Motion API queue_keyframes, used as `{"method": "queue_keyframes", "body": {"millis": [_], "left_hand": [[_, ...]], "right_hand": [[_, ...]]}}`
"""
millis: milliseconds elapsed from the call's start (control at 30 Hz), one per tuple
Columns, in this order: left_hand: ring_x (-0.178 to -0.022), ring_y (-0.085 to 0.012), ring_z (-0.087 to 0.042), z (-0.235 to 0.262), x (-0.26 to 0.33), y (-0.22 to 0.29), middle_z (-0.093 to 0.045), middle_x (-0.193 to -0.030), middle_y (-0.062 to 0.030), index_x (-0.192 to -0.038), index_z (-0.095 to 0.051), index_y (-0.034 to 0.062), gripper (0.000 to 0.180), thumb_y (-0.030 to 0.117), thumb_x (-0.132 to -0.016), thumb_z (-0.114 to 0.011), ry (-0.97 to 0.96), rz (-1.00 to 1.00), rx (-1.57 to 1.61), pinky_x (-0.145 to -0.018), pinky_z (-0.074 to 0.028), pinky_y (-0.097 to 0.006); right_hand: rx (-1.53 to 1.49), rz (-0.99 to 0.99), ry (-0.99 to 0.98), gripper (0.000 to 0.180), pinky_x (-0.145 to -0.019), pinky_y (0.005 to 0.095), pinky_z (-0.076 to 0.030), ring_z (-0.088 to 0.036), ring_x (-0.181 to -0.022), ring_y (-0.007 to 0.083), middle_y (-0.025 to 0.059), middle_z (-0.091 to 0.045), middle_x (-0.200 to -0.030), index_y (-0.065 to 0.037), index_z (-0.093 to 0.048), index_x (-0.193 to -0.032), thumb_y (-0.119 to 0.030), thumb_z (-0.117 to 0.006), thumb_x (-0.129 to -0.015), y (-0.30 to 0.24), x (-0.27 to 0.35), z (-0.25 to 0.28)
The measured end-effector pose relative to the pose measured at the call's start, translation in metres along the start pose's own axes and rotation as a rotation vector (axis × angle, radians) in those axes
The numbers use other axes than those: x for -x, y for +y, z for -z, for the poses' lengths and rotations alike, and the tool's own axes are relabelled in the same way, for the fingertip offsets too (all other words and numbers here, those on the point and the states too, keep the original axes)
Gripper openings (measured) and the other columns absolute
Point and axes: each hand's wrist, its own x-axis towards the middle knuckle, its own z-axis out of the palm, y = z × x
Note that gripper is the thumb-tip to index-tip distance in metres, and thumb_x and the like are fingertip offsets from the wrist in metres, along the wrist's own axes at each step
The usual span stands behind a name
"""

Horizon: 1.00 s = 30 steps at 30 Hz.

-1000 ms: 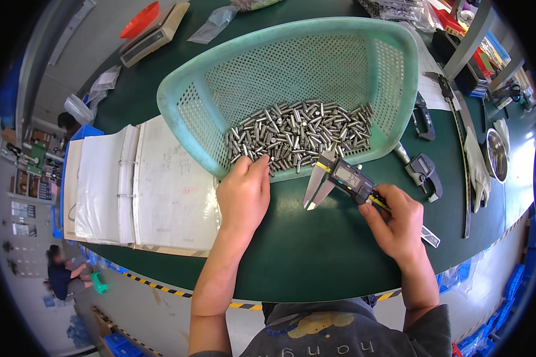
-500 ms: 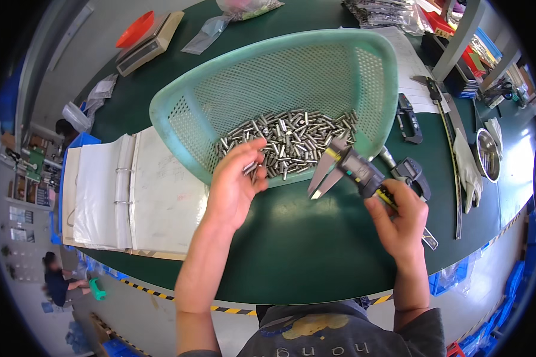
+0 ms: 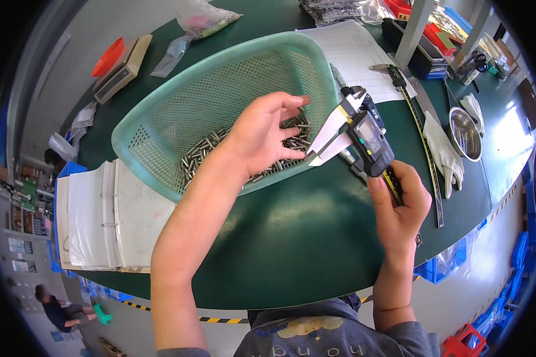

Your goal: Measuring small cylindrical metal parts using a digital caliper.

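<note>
My left hand is over the right part of the green perforated basket, its fingers curled and partly spread. At its lowest fingertip, a small metal pin appears to sit against the jaws of a digital caliper; the contact is hard to make out. My right hand grips the caliper by its beam, thumb against the slider, with the jaws slightly apart and pointing at my left hand. Many short metal pins lie in the basket. Whether more pins rest in my left palm is hidden.
An open ring binder lies at left. Behind stand a scale with a red pan and plastic bags. At right are papers, a long caliper, a white glove and a metal bowl.
My left hand has moved right across the basket to the caliper jaws. The caliper has turned and now meets its fingertips. The whole view has shifted, with the table things further left.
</note>
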Motion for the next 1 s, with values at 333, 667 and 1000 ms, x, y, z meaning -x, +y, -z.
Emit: {"method": "queue_keyframes", "body": {"millis": [333, 667, 1000], "left_hand": [[-0.063, -0.0064, -0.043, 0.054, 0.092, -0.038, -0.050, -0.066, 0.0022, -0.077, -0.053, 0.0030, 0.009, 0.009, -0.081, -0.058, 0.469, -0.525, -0.856, -0.056, -0.036, -0.023], [-0.060, -0.0162, -0.051, 0.080, 0.119, -0.095, -0.053, -0.075, -0.0045, -0.089, -0.062, 0.0060, 0.015, 0.003, -0.075, -0.063, 0.944, -0.819, -1.328, -0.050, -0.039, -0.027], [-0.071, -0.0228, -0.057, 0.092, 0.113, -0.107, -0.054, -0.078, -0.0046, -0.082, -0.064, 0.0063, 0.013, 0.003, -0.069, -0.067, 0.749, -0.882, -1.472, -0.059, -0.047, -0.033]], "right_hand": [[0.049, -0.052, -0.135, 0.018, -0.051, 0.0185, -0.034, -0.042, -0.057, 0.0048, 0.0010, -0.051, -0.064, 0.004, -0.057, -0.090, -0.008, -0.065, -0.079, -0.006, 0.002, -0.002], [0.186, 0.064, -0.352, 0.023, -0.043, 0.0266, -0.037, -0.044, -0.044, 0.0134, 0.0061, -0.053, -0.059, -0.002, -0.062, -0.083, -0.017, -0.074, -0.069, -0.003, 0.016, -0.030], [0.182, 0.123, -0.422, 0.022, -0.047, 0.0271, -0.038, -0.046, -0.047, 0.0150, 0.0075, -0.055, -0.062, -0.001, -0.062, -0.084, -0.015, -0.072, -0.070, 0.000, 0.026, -0.037]]}}
